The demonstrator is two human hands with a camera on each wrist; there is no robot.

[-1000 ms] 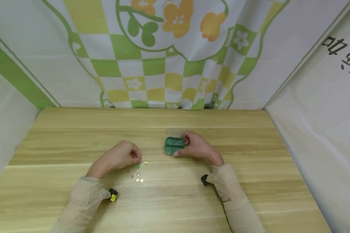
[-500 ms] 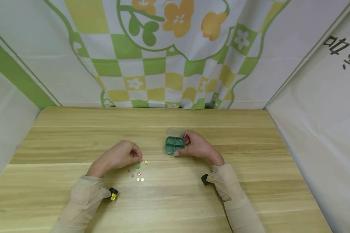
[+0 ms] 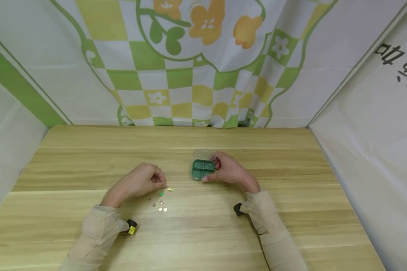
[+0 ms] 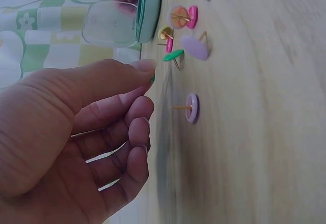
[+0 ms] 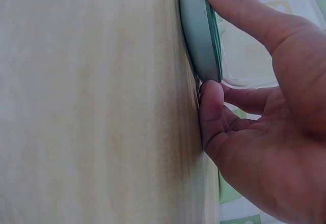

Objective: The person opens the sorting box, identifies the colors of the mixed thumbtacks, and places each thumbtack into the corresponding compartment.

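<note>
My left hand [image 3: 139,183] [image 4: 76,117] pinches a small green piece [image 4: 152,79], mostly hidden, between thumb and forefinger just above the table. Beside those fingertips lie a green tack [image 3: 161,194] [image 4: 173,55] and a yellow one [image 3: 170,189]. Several pale and pink tacks are scattered nearer the front, including a lilac one [image 4: 194,47]. With thumb and curled fingers, my right hand [image 3: 231,171] [image 5: 290,81] grips the right side of a green four-compartment case [image 3: 197,174] [image 4: 149,11] [image 5: 199,35]. The case's clear lid [image 3: 203,154] stands raised at the back.
The wooden table [image 3: 203,241] carries the case and the tacks. A patterned curtain [image 3: 179,79] hangs behind its far edge, and white cloth walls stand at left and right [image 3: 369,150].
My left fingertips have shifted very slightly to the right, and the green tack beside them looks a little shorter. The right hand and the case have stayed in place.
</note>
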